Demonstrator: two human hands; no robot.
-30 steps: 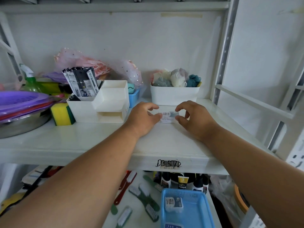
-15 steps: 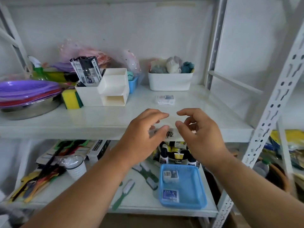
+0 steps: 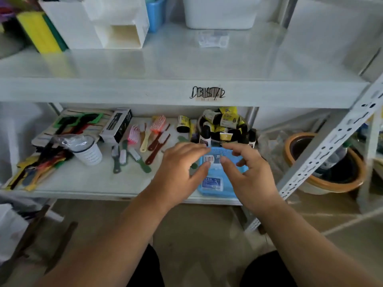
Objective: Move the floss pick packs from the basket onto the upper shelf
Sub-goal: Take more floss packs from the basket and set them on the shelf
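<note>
You have left one floss pick pack (image 3: 213, 38) lying on the upper shelf (image 3: 186, 65) and brought your left hand (image 3: 178, 175) and right hand (image 3: 248, 175) down, each grip loose and empty, over the blue basket (image 3: 217, 189), where two packs (image 3: 213, 182) wait.

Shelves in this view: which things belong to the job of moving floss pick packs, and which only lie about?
Belong to the job:
blue basket
two packs in basket
pack on upper shelf
upper shelf
left hand, right hand

Only lying about:
brushes
yellow sponge
white organizer
small bottles
</note>
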